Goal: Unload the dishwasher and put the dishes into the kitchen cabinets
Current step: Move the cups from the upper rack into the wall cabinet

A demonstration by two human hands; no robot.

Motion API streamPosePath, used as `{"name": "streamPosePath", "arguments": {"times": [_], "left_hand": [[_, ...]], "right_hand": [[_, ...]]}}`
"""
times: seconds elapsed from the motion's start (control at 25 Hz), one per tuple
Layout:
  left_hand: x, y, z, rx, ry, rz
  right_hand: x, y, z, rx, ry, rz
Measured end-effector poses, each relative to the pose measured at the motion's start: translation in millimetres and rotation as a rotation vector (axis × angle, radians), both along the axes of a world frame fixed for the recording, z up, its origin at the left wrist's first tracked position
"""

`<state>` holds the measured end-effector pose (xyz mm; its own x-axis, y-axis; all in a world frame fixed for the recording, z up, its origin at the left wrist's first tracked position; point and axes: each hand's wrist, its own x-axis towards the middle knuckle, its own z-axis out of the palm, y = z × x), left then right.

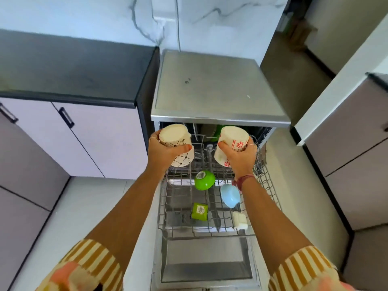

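Above the pulled-out upper rack [270, 192] of the open dishwasher [218, 89], the left hand [165, 150] curls its fingers and thumb around a cream cup with dark markings [177, 143], held upside down at the rack's far left, while the right hand [241, 156] wraps around a cream cup with red flowers [232, 141], also base-up, at the far right. In the rack below sit a green bowl [204, 180] near the middle, a light blue cup [230, 195] to its right, a small green container [199, 211] nearer, and a white piece [239, 221] at the near right. Pale cabinets [88, 143] under a dark counter [73, 72] stand to the left.
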<state>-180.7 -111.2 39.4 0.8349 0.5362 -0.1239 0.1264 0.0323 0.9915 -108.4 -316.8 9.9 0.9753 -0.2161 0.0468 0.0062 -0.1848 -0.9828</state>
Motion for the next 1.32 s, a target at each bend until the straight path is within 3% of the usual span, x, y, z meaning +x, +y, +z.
{"name": "streamPosePath", "arguments": {"times": [0.44,0.6,1.04,1.32], "left_hand": [[-138.0,30.1,148.6,-0.010,-0.208,-0.069],[-167.1,74.3,201.2,0.078,-0.268,-0.101],[-191.5,266.9,325.3,0.185,-0.418,-0.126],[-149.8,374.9,384.7,0.233,-0.475,-0.126]], "right_hand": [[-114.9,38.2,140.8,-0.016,-0.146,0.072],[-138.0,77.8,196.0,-0.019,-0.140,0.124],[-168.5,272.5,326.1,0.081,-0.300,0.211],[-134.8,388.1,379.5,0.121,-0.411,0.234]]}}
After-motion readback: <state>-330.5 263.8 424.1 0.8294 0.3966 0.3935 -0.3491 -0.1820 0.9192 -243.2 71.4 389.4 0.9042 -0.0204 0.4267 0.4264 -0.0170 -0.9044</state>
